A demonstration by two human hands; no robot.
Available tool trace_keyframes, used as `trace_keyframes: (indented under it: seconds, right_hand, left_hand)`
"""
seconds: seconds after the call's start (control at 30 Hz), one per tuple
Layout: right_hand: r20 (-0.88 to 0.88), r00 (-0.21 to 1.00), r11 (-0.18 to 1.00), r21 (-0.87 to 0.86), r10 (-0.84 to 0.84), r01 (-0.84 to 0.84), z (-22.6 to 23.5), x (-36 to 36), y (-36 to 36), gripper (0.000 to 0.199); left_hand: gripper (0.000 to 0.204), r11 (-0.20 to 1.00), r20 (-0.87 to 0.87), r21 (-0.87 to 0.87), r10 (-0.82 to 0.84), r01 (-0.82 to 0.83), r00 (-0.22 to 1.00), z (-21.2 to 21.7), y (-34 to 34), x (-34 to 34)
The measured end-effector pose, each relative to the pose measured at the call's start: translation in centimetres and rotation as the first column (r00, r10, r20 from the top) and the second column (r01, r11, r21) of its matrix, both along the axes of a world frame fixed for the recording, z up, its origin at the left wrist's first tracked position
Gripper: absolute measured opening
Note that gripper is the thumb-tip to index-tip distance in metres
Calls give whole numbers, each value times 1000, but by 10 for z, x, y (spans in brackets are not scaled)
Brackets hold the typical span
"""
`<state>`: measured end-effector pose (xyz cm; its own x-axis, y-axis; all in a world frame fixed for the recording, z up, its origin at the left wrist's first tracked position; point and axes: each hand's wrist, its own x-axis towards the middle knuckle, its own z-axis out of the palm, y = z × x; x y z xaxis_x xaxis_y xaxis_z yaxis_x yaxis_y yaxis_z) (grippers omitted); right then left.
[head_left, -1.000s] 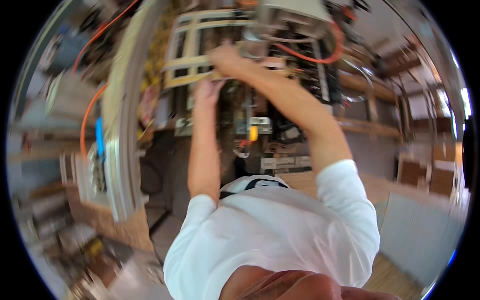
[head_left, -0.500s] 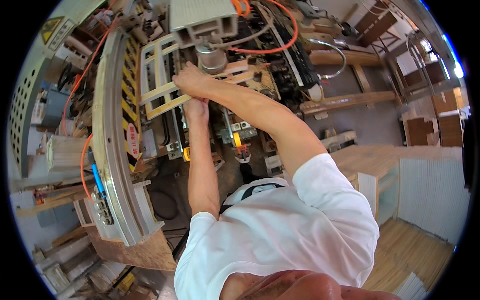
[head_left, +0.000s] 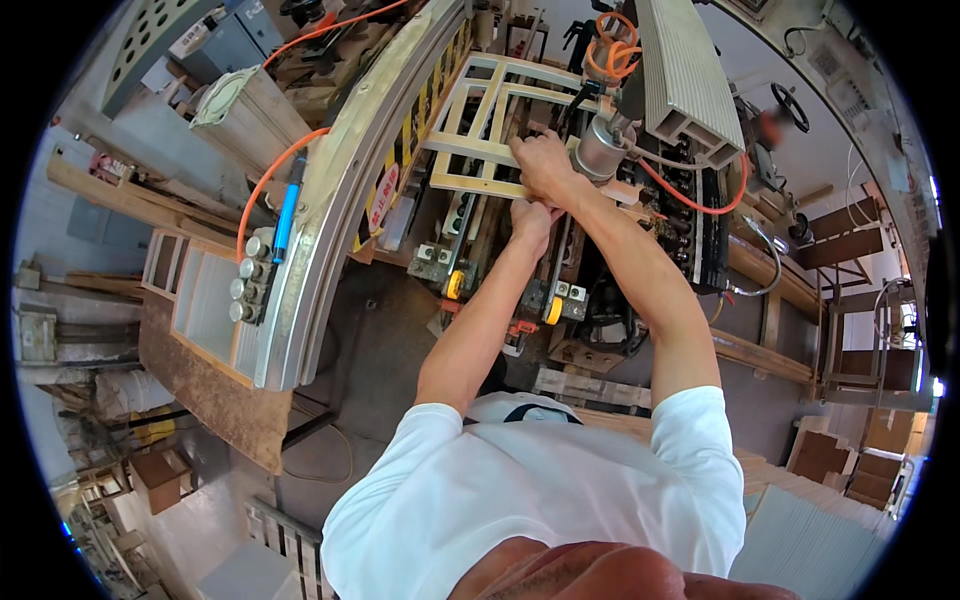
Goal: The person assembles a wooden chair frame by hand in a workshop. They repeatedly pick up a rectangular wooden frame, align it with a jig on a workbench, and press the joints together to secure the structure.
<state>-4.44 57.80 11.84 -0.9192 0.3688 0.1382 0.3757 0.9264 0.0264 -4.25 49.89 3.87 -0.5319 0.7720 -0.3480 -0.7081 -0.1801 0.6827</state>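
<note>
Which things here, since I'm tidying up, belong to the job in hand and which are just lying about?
Seemingly in the job:
frame
left hand, right hand, both at it
cylinder beside the right hand

Seemingly lying about:
plank, far left
brown box, lower left

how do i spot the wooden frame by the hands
Find the long metal beam slanting down the picture's left half. Right of its upper end, past the black-and-yellow strip, the wooden frame extends to the right hand. Unlike the metal cylinder nearby, it is a flat, open grid of slats.
</note>
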Motion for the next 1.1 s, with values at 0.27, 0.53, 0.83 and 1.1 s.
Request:
trace_keyframes:
  seconds: [0.27,0.53,0.83,1.1]
  right_hand:
    - [-69,997,998,-45,38,-41,10,-3,-6,28]
    - [40,999,1000,-15,27,-26,10,-3,0,24]
    - [63,998,1000,17,6,-7,5,-13,-1,21]
    - [111,993,999,1,-32,32,5,-11,4,25]
  left_hand:
    - [22,994,-52,4,-107,107,993,-1,-6,-59]
    - [35,1000,100,-9,-19,20,995,23,-82,12]
    - [33,995,1,-64,-79,79,997,20,-67,-9]
    - [32,991,17,-90,-97,99,995,19,-67,-14]
